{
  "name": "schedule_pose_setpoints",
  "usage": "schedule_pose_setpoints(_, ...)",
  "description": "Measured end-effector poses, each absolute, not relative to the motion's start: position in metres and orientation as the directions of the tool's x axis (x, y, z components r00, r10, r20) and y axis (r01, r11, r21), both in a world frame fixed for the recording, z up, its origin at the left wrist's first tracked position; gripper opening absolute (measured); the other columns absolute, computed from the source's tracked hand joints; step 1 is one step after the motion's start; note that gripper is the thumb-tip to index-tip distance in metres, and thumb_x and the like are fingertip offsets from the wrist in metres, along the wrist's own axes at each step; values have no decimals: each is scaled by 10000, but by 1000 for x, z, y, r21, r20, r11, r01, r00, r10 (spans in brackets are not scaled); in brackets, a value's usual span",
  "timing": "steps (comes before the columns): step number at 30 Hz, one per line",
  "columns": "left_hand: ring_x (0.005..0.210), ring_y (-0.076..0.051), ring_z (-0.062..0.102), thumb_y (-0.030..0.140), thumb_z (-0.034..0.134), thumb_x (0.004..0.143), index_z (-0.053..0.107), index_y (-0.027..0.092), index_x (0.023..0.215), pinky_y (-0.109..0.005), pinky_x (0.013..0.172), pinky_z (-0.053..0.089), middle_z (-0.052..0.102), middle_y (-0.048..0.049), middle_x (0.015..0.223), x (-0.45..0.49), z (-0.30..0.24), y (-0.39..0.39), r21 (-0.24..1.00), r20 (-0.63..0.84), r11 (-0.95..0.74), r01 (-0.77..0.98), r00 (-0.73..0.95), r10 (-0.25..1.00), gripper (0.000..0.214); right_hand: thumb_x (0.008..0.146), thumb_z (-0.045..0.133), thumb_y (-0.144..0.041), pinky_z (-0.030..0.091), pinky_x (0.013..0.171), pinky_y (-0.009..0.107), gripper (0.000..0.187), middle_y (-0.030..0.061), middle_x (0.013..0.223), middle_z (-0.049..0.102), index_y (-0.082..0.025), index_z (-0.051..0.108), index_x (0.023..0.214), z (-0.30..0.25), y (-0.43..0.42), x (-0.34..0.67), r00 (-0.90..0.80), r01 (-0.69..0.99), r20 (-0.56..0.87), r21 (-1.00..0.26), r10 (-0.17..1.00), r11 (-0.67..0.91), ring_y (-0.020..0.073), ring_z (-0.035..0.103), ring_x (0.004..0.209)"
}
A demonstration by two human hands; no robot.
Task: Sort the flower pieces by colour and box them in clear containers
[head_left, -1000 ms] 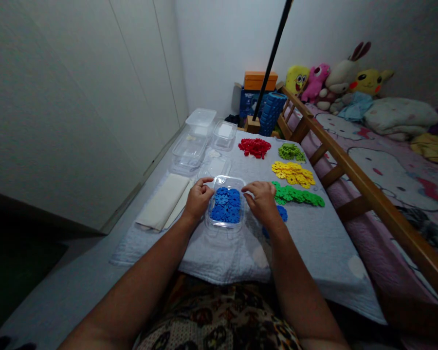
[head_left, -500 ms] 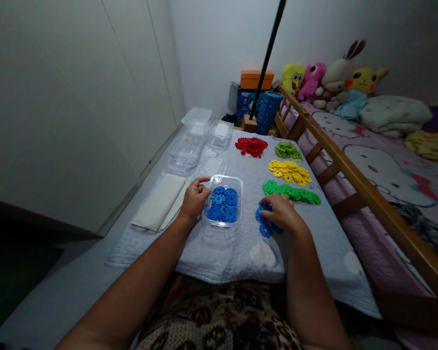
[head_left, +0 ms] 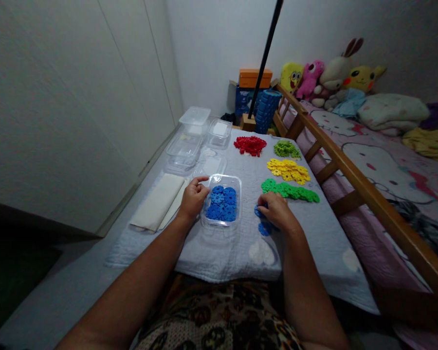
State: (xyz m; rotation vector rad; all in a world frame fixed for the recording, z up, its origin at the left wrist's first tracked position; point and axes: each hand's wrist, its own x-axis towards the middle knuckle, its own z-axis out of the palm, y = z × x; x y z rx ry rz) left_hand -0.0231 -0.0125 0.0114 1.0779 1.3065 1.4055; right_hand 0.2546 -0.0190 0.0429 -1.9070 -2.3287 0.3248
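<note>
Both forearms enter from the bottom edge and run up toward the centre of the frame. The left hand (head_left: pixel 193 198) sits left of centre, half closed. Its thumb reaches along the far left corner of the clear tub (head_left: pixel 208 219) and its curled fingers press the tub's left wall, so it has hold of the tub. The right hand (head_left: pixel 277 211) lies palm down, right of centre, with its fingers bent onto the loose blue pieces (head_left: pixel 263 228). Whether any piece is pinched cannot be told.

The tub stands between the hands on the covered table (head_left: pixel 314 233), touching the left hand and a short way clear of the right. It holds a layer of blue pieces (head_left: pixel 222 203).

Above the right hand lie four separate heaps: dark green (head_left: pixel 290 190), yellow (head_left: pixel 288 170), light green (head_left: pixel 286 148) and red (head_left: pixel 250 145). Further clear containers (head_left: pixel 185 148) stand at upper left of centre, and their contents are not discernible. A folded cloth (head_left: pixel 156 201) lies just left of the left hand.
</note>
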Motion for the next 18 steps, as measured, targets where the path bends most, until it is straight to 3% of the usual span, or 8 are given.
schedule_pose_setpoints(7,486,-89,355,282,688,701,653,186,1110,-213,486,258,418,98,584,-23,11,-12,998,14,-25,-50,-214,977,421,810,740,-255,371,868,380,239,88,1084,669,-256,749,1048,43,-25,262,-211,952,-34,-233,977,198,285,557,1049)
schedule_pose_setpoints(11,484,-88,352,279,690,706,652,185,1103,-213,484,253,409,99,581,-24,11,-12,998,24,-35,-48,-211,977,410,798,735,-220,368,869,367,230,77,1076,665,-245,731,1026,41,-26,262,-206,954,-50,-231,977,189,274,555,1048)
schedule_pose_setpoints(18,486,-86,339,279,679,718,639,172,1108,-213,488,255,400,105,574,-23,12,-13,998,31,-41,-48,-207,978,406,773,666,-173,401,832,325,125,33,963,682,-209,629,887,41,-15,262,-268,864,-25,-448,963,229,203,575,913)
